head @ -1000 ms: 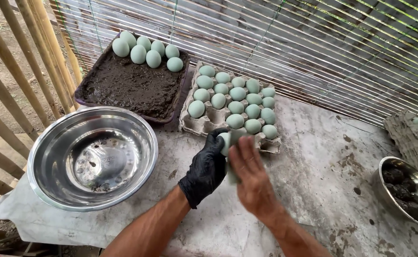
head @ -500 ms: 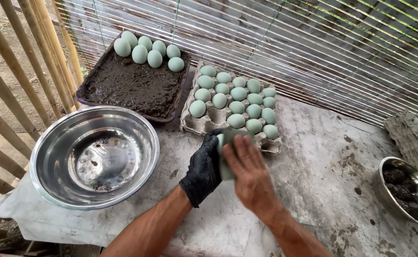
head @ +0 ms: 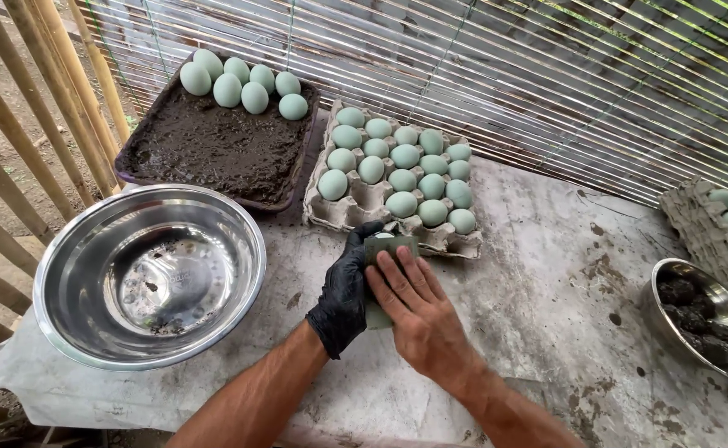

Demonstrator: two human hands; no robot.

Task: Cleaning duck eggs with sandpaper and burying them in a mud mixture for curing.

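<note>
My left hand (head: 343,294), in a black glove, is closed around a pale blue-green egg (head: 383,236) of which only the top shows. My bare right hand (head: 418,307) presses a green scrub pad (head: 403,246) over that egg. Both hands are just in front of a grey cardboard egg tray (head: 354,209) holding several of the same eggs.
A large steel bowl (head: 148,274) stands at the left. Behind it a dark tray of black mud (head: 206,145) has eggs along its far edge. At the right are a small steel bowl (head: 664,286) of dark-coated lumps and another egg tray (head: 700,232). Bamboo slats close the back.
My right hand has slid the pad further over the egg, so less of the egg shows. My left hand stays put around it.
</note>
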